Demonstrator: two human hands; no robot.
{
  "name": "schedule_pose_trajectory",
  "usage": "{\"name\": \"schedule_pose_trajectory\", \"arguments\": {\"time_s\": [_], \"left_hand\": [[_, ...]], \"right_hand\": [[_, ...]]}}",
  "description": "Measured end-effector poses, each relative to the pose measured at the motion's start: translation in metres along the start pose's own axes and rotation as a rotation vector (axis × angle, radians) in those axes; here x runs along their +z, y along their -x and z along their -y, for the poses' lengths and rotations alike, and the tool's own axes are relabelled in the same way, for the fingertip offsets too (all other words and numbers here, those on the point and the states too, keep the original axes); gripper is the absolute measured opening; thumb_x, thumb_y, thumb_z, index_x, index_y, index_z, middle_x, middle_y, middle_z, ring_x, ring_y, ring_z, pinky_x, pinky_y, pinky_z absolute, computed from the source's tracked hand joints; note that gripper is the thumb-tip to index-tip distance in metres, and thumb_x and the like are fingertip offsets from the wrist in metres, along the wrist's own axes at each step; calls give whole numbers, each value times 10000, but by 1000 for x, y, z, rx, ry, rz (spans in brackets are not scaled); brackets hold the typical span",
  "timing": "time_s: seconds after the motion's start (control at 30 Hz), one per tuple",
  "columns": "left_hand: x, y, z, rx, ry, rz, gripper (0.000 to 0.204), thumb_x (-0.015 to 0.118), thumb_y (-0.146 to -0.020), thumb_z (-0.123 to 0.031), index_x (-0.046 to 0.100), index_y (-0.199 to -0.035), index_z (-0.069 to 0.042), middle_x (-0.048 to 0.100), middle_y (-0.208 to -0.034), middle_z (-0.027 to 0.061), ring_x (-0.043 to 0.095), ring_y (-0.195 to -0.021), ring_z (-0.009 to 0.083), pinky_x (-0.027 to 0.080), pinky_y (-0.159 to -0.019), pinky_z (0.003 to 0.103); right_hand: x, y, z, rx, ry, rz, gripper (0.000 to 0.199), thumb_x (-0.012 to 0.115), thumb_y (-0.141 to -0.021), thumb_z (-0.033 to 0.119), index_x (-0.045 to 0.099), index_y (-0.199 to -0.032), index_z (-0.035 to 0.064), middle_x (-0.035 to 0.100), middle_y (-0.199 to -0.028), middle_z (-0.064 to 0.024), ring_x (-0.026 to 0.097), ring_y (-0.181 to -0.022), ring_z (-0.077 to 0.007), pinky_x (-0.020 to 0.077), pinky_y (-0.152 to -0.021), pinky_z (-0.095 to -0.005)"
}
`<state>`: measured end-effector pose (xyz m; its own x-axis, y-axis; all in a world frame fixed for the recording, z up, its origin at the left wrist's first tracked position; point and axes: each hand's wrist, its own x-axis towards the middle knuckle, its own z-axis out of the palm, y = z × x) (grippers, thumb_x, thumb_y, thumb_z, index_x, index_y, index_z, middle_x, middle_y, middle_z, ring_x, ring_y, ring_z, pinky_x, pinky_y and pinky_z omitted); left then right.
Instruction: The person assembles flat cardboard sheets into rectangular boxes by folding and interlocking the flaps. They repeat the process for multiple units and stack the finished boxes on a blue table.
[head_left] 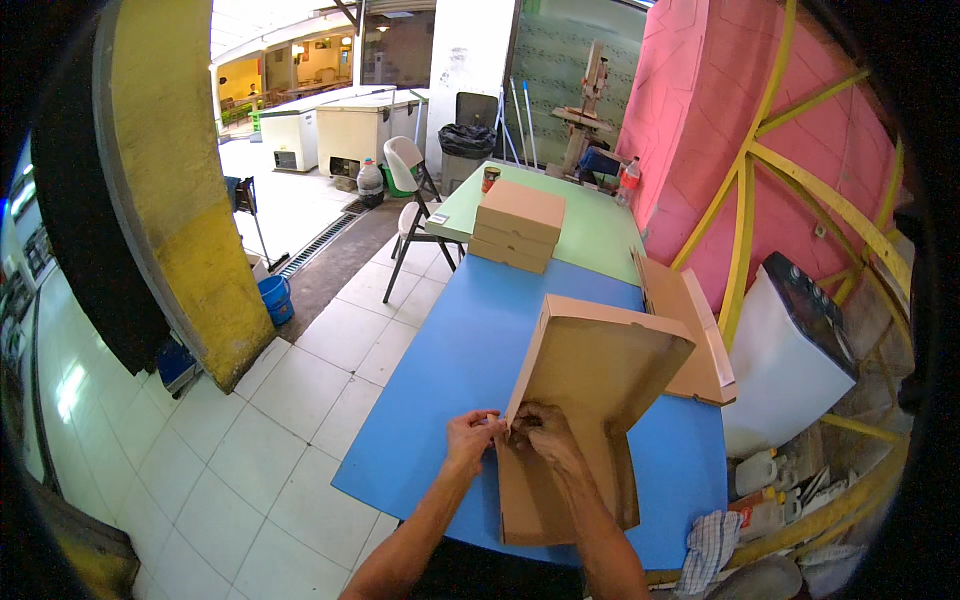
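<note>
An open brown cardboard box (600, 365) stands on the blue table (430, 350), its lid raised and its tray lying toward me. My left hand (474, 436) is at the box's left side, outside the wall near the fold, with its fingers pinched on the cardboard edge. Inside that same corner, my right hand (545, 432) has its bent fingers pressed against the wall. Both hands meet at the left corner where lid and tray join. The fingertips partly hide the cardboard flap between them.
Closed cardboard boxes (516, 225) are stacked farther back, by the green tabletop (590, 215). Flat cardboard (690, 330) lies along the table's right side, beside a white washing machine (785, 355). A checked cloth (712, 550) hangs near the front right corner. A folding chair (412, 190) stands at the far left.
</note>
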<state>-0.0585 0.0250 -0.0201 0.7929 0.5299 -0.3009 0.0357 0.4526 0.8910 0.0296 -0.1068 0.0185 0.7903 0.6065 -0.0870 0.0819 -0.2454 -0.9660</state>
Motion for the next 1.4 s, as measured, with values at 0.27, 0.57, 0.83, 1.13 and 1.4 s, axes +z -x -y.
{"name": "schedule_pose_trajectory", "arguments": {"time_s": [0.27, 0.57, 0.83, 1.13, 1.4], "left_hand": [[-5, -5, -10, 42, -192, 141, 251, 770, -821, -59, 732, -1057, 18, 716, -844, 83, 646, -696, 127, 514, -561, 251], [-11, -3, -20, 109, -331, 155, 238, 743, -857, -68, 722, -1074, 29, 717, -864, 103, 669, -727, 146, 560, -617, 274], [-20, -4, -19, 157, -354, 103, 431, 767, -854, -165, 632, -1207, 42, 714, -836, 149, 657, -696, 148, 545, -595, 299], [-19, -6, -22, 183, -558, 76, 424, 732, -838, -186, 634, -1199, 13, 736, -808, 137, 689, -624, 169, 545, -570, 317], [-18, -6, -24, 207, -639, 88, 477, 734, -822, -201, 603, -1232, 5, 735, -793, 131, 683, -637, 185, 532, -600, 339]], "right_hand": [[6, -1, -7, -60, 143, -86, 73, 674, -836, 51, 713, -871, -1, 712, -770, -104, 667, -697, -200, 541, -656, -343], [10, -1, -3, -54, 203, -75, 77, 677, -813, 53, 726, -849, 5, 721, -780, -106, 664, -687, -200, 543, -662, -330], [14, -5, -12, 77, -57, -95, 74, 690, -797, -44, 696, -867, -22, 691, -777, -86, 644, -649, -165, 527, -562, -295], [16, 1, 3, 70, -140, -63, 71, 671, -805, -80, 664, -870, -51, 680, -794, -117, 654, -650, -192, 560, -547, -307], [14, -2, -1, 143, -189, -12, 184, 695, -735, -119, 687, -877, -3, 702, -845, -65, 665, -758, -158, 563, -660, -306]]}}
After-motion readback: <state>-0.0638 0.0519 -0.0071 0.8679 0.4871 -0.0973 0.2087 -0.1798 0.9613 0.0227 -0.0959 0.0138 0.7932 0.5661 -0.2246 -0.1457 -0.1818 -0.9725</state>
